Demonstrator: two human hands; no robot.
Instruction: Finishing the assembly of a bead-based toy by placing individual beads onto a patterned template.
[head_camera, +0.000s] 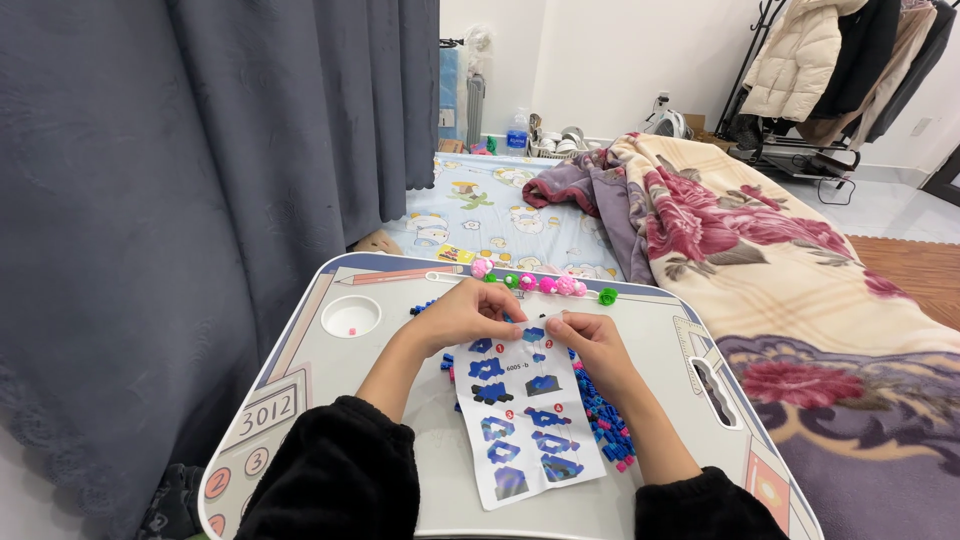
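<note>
My left hand (468, 314) and my right hand (590, 343) meet over a small lap table (660, 330), fingers pinched together on a small blue brick piece (533, 334) held between them. Just below my hands lies a white instruction sheet (525, 425) printed with blue build steps. Loose blue bricks (605, 420), with a few pink ones, are scattered to the right of the sheet and under my right wrist. More blue bricks (422, 308) peek out beside my left hand. Both sleeves are black.
A row of pink and green round pieces (545, 284) lines the table's far edge. A round cup recess (351, 316) holds one tiny pink bit. A grey curtain (200, 180) hangs at left; a floral blanket (780, 260) lies at right. A coat rack (840, 60) stands behind.
</note>
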